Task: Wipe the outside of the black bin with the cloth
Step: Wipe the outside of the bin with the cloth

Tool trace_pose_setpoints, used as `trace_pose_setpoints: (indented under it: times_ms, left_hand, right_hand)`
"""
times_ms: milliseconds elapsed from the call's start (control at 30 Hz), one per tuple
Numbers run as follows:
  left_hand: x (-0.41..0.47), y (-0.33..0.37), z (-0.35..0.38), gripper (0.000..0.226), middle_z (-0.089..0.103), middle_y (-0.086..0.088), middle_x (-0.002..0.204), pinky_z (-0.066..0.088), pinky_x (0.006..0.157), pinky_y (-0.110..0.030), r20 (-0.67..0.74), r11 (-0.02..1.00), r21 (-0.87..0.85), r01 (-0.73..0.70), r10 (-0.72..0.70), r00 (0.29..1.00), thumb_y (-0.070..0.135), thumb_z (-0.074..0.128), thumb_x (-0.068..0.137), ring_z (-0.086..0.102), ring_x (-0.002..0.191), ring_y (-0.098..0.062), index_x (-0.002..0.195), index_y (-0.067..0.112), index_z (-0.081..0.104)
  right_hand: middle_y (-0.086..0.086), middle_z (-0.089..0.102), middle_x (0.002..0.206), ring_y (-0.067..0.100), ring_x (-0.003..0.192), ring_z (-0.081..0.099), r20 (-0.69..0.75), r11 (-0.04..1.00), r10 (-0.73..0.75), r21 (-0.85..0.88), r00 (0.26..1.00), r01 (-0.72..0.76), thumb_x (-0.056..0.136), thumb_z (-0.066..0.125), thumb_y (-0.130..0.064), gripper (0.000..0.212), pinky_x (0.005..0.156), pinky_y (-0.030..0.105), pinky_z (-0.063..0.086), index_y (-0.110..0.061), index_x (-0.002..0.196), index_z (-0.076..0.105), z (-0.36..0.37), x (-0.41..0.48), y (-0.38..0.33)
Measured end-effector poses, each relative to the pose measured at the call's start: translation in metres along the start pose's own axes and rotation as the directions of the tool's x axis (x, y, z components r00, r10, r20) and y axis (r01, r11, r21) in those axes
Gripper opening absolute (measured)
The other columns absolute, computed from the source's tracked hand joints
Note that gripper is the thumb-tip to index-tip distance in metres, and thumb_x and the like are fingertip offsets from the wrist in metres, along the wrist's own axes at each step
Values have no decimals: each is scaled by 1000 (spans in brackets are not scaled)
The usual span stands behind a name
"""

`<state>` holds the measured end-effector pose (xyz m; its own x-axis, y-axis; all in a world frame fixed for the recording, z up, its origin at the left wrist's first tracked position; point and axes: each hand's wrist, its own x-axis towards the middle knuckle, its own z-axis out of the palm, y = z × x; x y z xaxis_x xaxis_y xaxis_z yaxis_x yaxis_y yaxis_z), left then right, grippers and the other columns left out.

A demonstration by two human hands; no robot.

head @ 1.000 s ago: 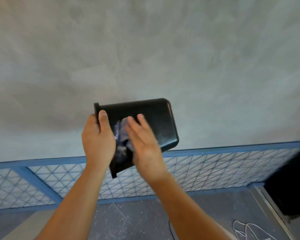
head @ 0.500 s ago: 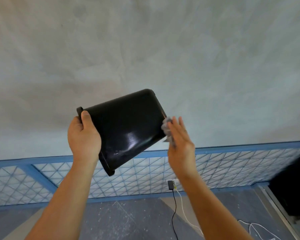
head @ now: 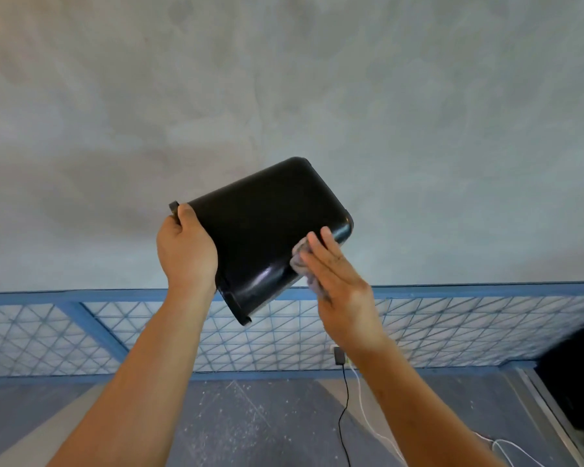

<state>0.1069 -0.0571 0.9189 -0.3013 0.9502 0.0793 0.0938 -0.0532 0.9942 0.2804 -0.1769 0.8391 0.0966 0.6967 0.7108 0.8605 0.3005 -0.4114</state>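
Black bin (head: 267, 230) before wall (head: 284, 79), mesh fence (head: 452, 328)

The bin (head: 267, 230) hangs tilted in front of the wall (head: 284, 79), the left hand (head: 186, 254) gripping its rim at the left, the right hand (head: 341, 284) pressing the cloth (head: 299, 262) against its lower right side, with a mesh panel (head: 452, 328) behind and below, and cables (head: 344, 409) on the floor (head: 250, 426) under the right hand.

glossy black bin (head: 267, 227) held tilted, grey cloth (head: 300, 262) against its side
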Motion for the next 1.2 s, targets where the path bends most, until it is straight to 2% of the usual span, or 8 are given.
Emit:
trace_pose_setpoints:
  times_ms: [133,433,567,767,900,1000,1100,1200]
  left_hand:
    - [-9,4,8,40,56,2,83,39,64,-28,40,1000,-10,-27,28,999,45,38,111,55,74,-11,97,15,59]
    - [-1,19,13,37,55,4,82,40,64,-26,51,997,-41,-62,64,997,44,39,111,54,73,-10,97,15,58]
    - [6,23,8,39,53,3,87,42,68,-28,55,995,-104,-2,7,998,44,37,111,54,80,-13,104,13,58]
    - [-4,19,0,36,50,4,82,38,63,-30,74,999,-9,-51,52,996,45,38,111,50,74,-11,94,19,56]
    - [-19,11,14,35,59,4,84,40,63,-26,117,988,68,-136,127,985,43,40,111,57,76,-11,96,17,58]
    - [-23,9,11,35,62,4,85,42,67,-29,216,976,71,-205,185,959,44,42,111,60,79,-11,97,19,61]
    - [-20,11,-2,36,59,3,84,44,70,-32,255,974,47,-223,204,945,47,42,110,58,81,-16,96,21,61]
    - [-19,10,-11,37,61,-4,87,48,74,-34,268,969,8,-246,235,934,49,42,110,58,82,-16,99,20,62]
  right_hand:
    - [10,50,155,28,155,28,221,955,-297,48,929,294,102,57,-3,37,121,47,37,-3,139,62,25,-7,-45]
    - [11,46,159,30,156,25,141,968,-247,-20,959,252,102,59,-3,43,122,49,36,-5,145,55,31,5,-54]
    - [4,43,161,31,157,23,-13,998,-65,7,998,65,91,58,16,59,119,40,41,-6,145,56,18,-3,-24]
    - [-6,44,156,26,154,32,-162,980,193,-21,968,-199,99,55,3,44,116,35,41,-7,142,60,-12,14,25]
    - [7,47,158,26,157,25,60,991,-134,-6,989,134,103,48,-7,45,122,43,37,-11,147,50,26,2,-40]
    - [9,49,156,27,155,28,71,979,-194,76,978,188,100,53,-6,44,119,50,40,-8,145,53,24,1,-49]
    - [-1,55,149,12,152,29,-109,997,65,49,992,-60,102,51,-5,37,118,47,41,-13,138,60,-5,8,-8]
    - [-19,41,151,6,152,29,-100,869,477,206,873,-451,108,52,-14,37,124,29,30,-21,143,57,-28,17,15]
